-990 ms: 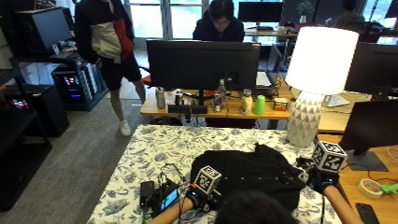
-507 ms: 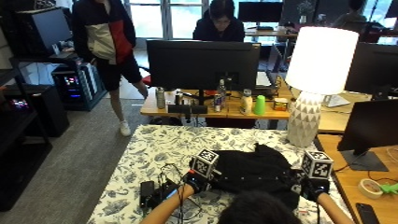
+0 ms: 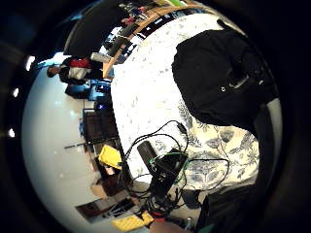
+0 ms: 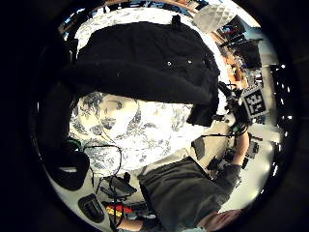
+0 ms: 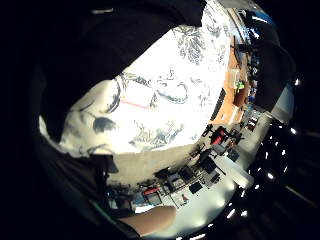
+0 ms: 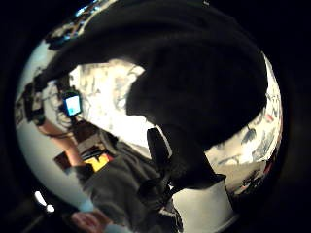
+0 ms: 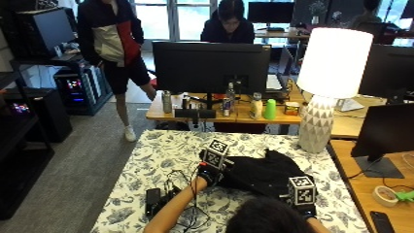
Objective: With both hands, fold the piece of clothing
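- The black garment (image 7: 267, 174) lies bunched on the flowered tablecloth (image 7: 162, 150), just in front of the person and short of the white lamp (image 7: 326, 82).
- Compared with a second ago, the left hand (image 7: 208, 174) has travelled up and away from the near table edge. It now sits at the garment's left edge, further up the cloth than the right hand (image 7: 304, 208).
- The garment's left side has come along with that hand. The near left flap no longer spreads towards the tangle of cables (image 7: 171, 191), which now lies well apart from the grip, on the person's side.
- The left palm views show a dark hem (image 4: 140, 82) raised above the tablecloth, with the print visible underneath. I judge the left fingers are pinching that edge, though the fingers themselves don't show.
- The right hand is at the near right corner, mostly behind the person's head. Its palm views are filled by black cloth (image 6: 194, 87) draped close over it, so it seems to grip a fold too.
- To my eye, a first fold is under way: the near edge is being lifted and carried over the body of the garment. Nothing is flat or squared yet.
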`<move>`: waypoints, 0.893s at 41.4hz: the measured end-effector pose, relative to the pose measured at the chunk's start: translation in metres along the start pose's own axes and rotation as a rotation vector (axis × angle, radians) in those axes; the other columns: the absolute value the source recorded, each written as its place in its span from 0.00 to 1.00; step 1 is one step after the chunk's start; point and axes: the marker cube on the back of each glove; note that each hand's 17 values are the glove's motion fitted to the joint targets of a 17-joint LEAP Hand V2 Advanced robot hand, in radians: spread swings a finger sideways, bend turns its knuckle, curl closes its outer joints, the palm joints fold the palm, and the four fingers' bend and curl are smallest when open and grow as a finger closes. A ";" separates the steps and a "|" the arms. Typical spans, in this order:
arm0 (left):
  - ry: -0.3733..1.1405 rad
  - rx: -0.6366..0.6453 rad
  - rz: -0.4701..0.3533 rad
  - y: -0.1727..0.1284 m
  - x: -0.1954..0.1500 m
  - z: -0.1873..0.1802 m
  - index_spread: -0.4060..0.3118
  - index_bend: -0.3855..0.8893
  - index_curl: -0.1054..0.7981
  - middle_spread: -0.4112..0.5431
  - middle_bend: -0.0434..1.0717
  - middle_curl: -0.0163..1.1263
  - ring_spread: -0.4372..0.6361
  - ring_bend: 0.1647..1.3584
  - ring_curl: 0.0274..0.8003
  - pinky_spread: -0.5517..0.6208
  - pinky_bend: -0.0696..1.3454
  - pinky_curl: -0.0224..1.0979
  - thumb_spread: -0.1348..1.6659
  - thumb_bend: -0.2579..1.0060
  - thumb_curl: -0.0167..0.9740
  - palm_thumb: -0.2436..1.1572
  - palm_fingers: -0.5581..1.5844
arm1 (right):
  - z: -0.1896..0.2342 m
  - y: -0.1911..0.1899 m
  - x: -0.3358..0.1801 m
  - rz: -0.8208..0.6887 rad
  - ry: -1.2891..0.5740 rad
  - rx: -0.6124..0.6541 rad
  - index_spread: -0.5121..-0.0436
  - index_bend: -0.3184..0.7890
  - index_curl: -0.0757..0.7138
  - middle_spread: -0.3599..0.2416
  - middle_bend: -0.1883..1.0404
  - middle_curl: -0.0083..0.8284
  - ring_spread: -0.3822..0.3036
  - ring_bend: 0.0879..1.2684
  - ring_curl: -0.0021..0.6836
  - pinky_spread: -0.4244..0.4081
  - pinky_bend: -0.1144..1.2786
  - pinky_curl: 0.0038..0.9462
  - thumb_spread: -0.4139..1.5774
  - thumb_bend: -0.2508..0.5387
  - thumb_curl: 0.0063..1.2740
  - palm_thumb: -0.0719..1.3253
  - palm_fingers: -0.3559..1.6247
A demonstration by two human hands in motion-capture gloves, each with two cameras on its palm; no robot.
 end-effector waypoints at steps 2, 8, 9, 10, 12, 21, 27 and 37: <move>-0.005 0.009 -0.010 -0.003 -0.002 -0.002 0.23 0.50 0.61 0.17 0.19 0.34 0.12 0.27 0.43 0.29 0.22 0.33 0.88 0.28 0.22 0.49 0.76 | 0.007 -0.006 -0.001 0.020 0.040 0.040 0.43 0.35 0.41 0.67 0.31 0.41 0.77 0.26 0.46 0.81 0.42 0.38 0.82 0.29 0.15 0.37 0.30; 0.004 0.039 -0.035 -0.010 -0.007 -0.006 0.22 0.44 0.62 0.13 0.32 0.39 0.10 0.21 0.42 0.28 0.17 0.33 0.89 0.28 0.20 0.47 0.80 | 0.013 -0.027 0.005 0.066 0.140 0.258 0.45 0.35 0.37 0.66 0.32 0.41 0.74 0.32 0.49 0.80 0.45 0.39 0.79 0.31 0.17 0.41 0.32; 0.005 0.048 -0.036 -0.012 -0.008 -0.006 0.22 0.43 0.62 0.12 0.33 0.39 0.10 0.21 0.43 0.28 0.17 0.32 0.89 0.27 0.20 0.47 0.80 | 0.014 -0.032 0.007 0.076 0.150 0.304 0.45 0.35 0.36 0.66 0.32 0.41 0.74 0.33 0.49 0.80 0.45 0.39 0.79 0.31 0.18 0.41 0.32; 0.005 0.059 -0.035 -0.014 -0.009 -0.006 0.22 0.42 0.61 0.11 0.37 0.41 0.10 0.21 0.43 0.27 0.17 0.32 0.89 0.27 0.20 0.47 0.80 | 0.013 -0.037 0.008 0.084 0.159 0.349 0.45 0.35 0.36 0.65 0.32 0.42 0.72 0.35 0.50 0.78 0.46 0.39 0.79 0.31 0.18 0.42 0.34; 0.004 0.079 -0.035 -0.015 -0.010 -0.007 0.22 0.42 0.61 0.10 0.39 0.42 0.09 0.21 0.43 0.27 0.17 0.32 0.89 0.27 0.19 0.46 0.81 | 0.010 -0.041 0.009 0.095 0.174 0.424 0.44 0.35 0.35 0.63 0.34 0.43 0.69 0.37 0.50 0.76 0.46 0.38 0.78 0.31 0.19 0.44 0.38; -0.003 0.116 -0.050 -0.008 -0.018 -0.012 0.22 0.42 0.62 0.09 0.43 0.45 0.09 0.22 0.45 0.25 0.18 0.33 0.90 0.25 0.17 0.45 0.80 | -0.005 -0.054 0.012 0.070 0.247 0.588 0.45 0.42 0.37 0.45 0.46 0.49 0.42 0.46 0.53 0.50 0.43 0.35 0.78 0.43 0.24 0.62 0.70; -0.014 0.093 -0.012 0.003 -0.019 -0.001 0.22 0.42 0.62 0.08 0.44 0.46 0.09 0.21 0.46 0.24 0.19 0.34 0.90 0.25 0.17 0.44 0.80 | -0.014 -0.042 0.012 0.046 0.287 0.535 0.48 0.43 0.44 0.39 0.47 0.52 0.33 0.46 0.59 0.35 0.42 0.39 0.78 0.48 0.26 0.71 0.79; -0.066 0.078 0.036 0.055 -0.017 0.009 0.22 0.42 0.63 0.09 0.44 0.47 0.09 0.19 0.47 0.24 0.19 0.34 0.90 0.24 0.16 0.44 0.79 | -0.034 0.002 0.014 -0.058 0.313 0.503 0.51 0.42 0.49 0.34 0.47 0.54 0.26 0.45 0.61 0.24 0.41 0.40 0.78 0.47 0.26 0.75 0.80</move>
